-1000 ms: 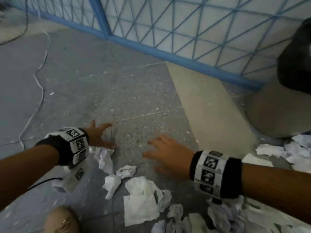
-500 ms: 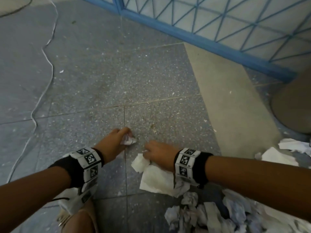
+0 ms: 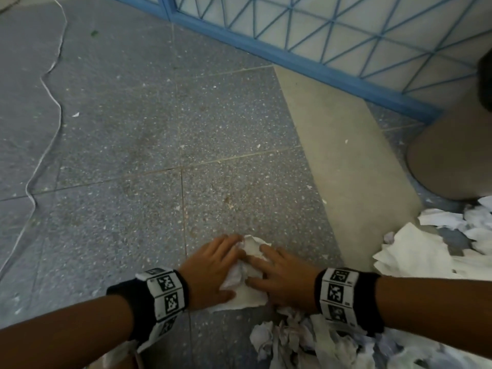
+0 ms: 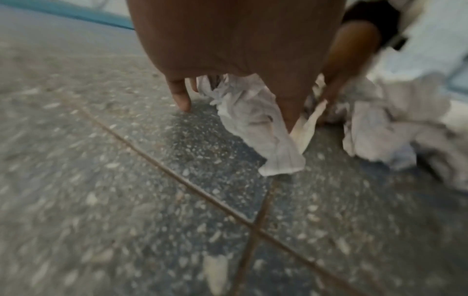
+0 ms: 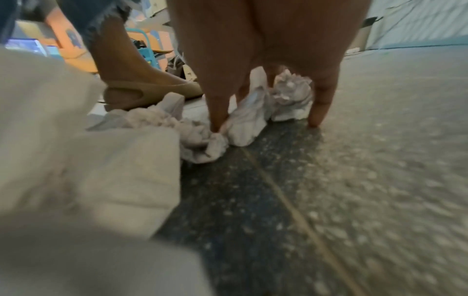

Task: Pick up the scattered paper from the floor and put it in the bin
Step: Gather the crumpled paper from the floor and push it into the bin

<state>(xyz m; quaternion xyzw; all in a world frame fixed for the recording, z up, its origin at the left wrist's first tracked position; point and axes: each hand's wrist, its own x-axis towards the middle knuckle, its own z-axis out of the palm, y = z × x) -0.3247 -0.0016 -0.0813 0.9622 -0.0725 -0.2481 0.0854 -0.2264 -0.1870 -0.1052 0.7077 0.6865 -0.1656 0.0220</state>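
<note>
A wad of crumpled white paper (image 3: 247, 294) lies on the speckled grey floor between my two hands. My left hand (image 3: 226, 265) curls over its left side, thumb underneath. In the left wrist view the paper (image 4: 255, 124) bunches under my palm, with one finger (image 4: 179, 96) reaching down to the floor. My right hand (image 3: 266, 265) presses on the wad's right side with spread, straight fingers (image 5: 319, 108). More paper (image 5: 291, 94) sits beneath that palm. The beige round bin (image 3: 447, 161) stands at the far right, with only a sliver of its dark top showing.
Heaps of torn paper lie at the lower right (image 3: 332, 342) and beside the bin (image 3: 426, 251). A white cable (image 3: 45, 145) snakes along the left. A blue lattice partition (image 3: 319, 35) closes the far side. My foot in a beige shoe (image 5: 152, 90) is close behind.
Both hands have come together, sweeping separate scraps into one wad between them. A second ago they were apart and reaching over loose pieces. The camera view has swung back toward the bin.
</note>
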